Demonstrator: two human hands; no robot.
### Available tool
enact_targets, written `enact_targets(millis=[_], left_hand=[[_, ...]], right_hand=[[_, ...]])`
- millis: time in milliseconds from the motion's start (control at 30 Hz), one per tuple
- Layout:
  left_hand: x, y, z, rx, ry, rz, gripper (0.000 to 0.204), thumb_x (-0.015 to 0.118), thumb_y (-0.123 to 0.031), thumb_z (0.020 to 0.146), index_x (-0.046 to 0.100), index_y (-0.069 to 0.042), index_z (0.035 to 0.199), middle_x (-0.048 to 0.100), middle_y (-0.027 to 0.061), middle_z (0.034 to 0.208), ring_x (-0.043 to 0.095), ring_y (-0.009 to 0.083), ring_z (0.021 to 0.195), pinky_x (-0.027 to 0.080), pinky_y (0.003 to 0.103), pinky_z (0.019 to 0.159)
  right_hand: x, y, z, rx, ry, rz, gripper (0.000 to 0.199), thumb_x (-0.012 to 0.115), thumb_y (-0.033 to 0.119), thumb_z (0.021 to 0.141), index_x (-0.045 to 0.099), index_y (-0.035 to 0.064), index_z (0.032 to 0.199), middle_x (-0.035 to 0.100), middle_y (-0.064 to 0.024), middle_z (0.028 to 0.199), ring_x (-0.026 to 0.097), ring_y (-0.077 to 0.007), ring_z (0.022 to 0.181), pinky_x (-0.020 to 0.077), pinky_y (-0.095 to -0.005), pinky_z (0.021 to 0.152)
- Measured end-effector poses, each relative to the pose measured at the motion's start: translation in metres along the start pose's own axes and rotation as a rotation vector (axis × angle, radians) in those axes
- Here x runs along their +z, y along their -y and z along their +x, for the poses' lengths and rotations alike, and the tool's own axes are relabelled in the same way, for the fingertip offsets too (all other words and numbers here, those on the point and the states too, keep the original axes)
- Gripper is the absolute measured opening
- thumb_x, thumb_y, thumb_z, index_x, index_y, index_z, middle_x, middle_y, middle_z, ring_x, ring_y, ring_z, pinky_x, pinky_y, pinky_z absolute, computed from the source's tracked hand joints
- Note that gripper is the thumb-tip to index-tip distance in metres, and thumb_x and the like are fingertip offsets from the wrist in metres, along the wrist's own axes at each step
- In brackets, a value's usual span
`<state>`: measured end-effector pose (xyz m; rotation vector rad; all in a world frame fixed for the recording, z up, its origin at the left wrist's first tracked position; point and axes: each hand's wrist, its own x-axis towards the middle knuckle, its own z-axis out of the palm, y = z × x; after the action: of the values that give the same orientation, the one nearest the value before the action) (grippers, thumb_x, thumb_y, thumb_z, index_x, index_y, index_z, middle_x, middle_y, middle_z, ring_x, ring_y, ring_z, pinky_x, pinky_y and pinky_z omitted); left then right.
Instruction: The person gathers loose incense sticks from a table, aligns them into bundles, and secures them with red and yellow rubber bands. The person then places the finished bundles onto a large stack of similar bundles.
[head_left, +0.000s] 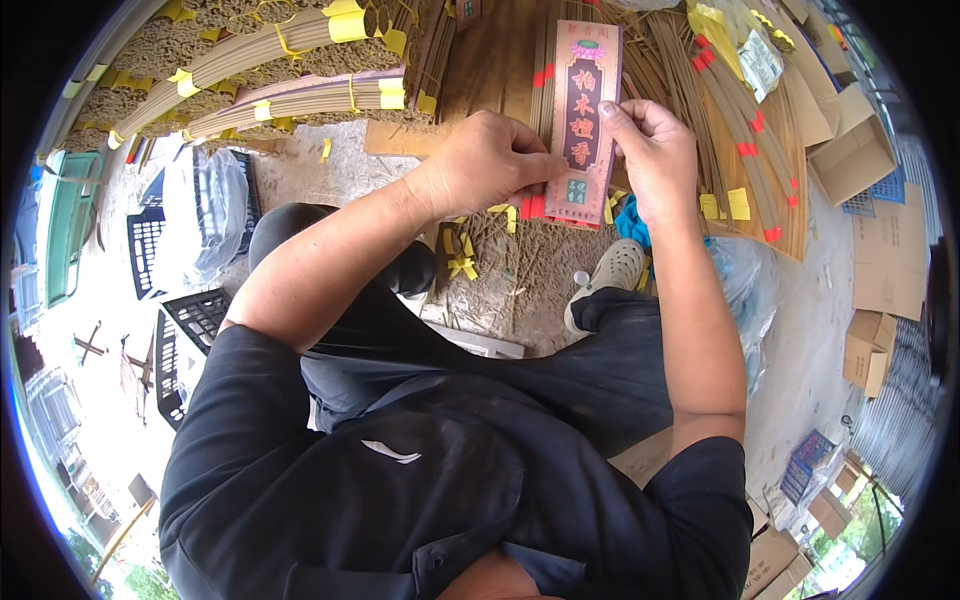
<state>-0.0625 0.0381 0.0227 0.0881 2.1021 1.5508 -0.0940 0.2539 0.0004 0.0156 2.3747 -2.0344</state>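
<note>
A long printed paper label (582, 150), pinkish with a dark centre panel and a lotus picture at the top, stands upright between my hands. My left hand (490, 165) is closed at its lower left edge, thumb and fingers pressed together. On the right edge the thumb of my right hand (655, 155) presses from the front, its other fingers curled behind. Behind the label lies a bundle of thin brown incense sticks (541, 100) with a red band; the label hides part of it.
Stacked incense bundles with yellow bands (300, 45) fill the far left. More incense sticks with red bands (750, 150) lie on the wooden table (790, 225) at right. Cardboard boxes (850, 145) stand beyond. Black crates (195, 320) and a plastic bag (215, 205) are at left.
</note>
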Motion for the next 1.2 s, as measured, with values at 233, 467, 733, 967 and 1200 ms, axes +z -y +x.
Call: enact_targets(millis=[233,467,733,967,1200], left_hand=[[-0.003,-0.003,-0.001,-0.079,-0.007,0.117,0.032,0.077,-0.029,0.086,0.075,0.003,0.082,0.069,0.009,0.066,0.065,0.0127,0.06,0.053,0.03,0.061],[-0.005,-0.003,0.0,-0.105,-0.019,0.175,0.037,0.08,-0.035,0.083,0.076,0.002,0.086,0.07,0.0144,0.07,0.067,0.0179,0.067,0.054,0.033,0.067],[-0.004,0.01,0.007,-0.09,-0.002,0.142,0.038,0.079,-0.034,0.083,0.076,0.003,0.084,0.07,0.0139,0.07,0.067,0.0165,0.067,0.053,0.034,0.066],[-0.008,0.009,0.006,-0.012,-0.079,0.263,0.044,0.073,-0.038,0.092,0.072,0.003,0.077,0.062,0.007,0.059,0.059,0.0129,0.054,0.048,0.031,0.055],[-0.017,-0.023,0.01,0.178,-0.224,0.277,0.042,0.065,-0.037,0.093,0.071,0.003,0.08,0.064,0.0237,0.068,0.066,0.0411,0.07,0.053,0.046,0.069]], right_hand=[[0.002,-0.014,0.002,-0.051,-0.046,-0.195,0.024,0.078,0.02,0.089,0.071,-0.0031,0.086,0.069,-0.002,0.071,0.058,-0.0059,0.063,0.0482,-0.0253,0.059],[0.003,-0.012,0.0,-0.043,-0.065,-0.286,0.026,0.079,0.022,0.088,0.071,-0.0022,0.084,0.069,-0.0041,0.069,0.06,-0.0074,0.061,0.049,-0.0274,0.057],[0.003,-0.013,-0.001,-0.014,-0.085,-0.308,0.031,0.08,0.027,0.088,0.069,-0.0023,0.087,0.07,-0.0057,0.073,0.064,-0.0103,0.065,0.0511,-0.0284,0.06],[-0.003,-0.009,0.004,-0.022,-0.138,-0.31,0.041,0.08,0.037,0.088,0.069,-0.0024,0.089,0.068,-0.0068,0.072,0.063,-0.0124,0.067,0.0511,-0.0312,0.065],[-0.048,0.009,0.141,-0.313,-0.411,-0.571,0.032,0.066,0.029,0.092,0.072,-0.0015,0.092,0.074,-0.0147,0.081,0.072,-0.0302,0.076,0.0527,-0.0402,0.07]])
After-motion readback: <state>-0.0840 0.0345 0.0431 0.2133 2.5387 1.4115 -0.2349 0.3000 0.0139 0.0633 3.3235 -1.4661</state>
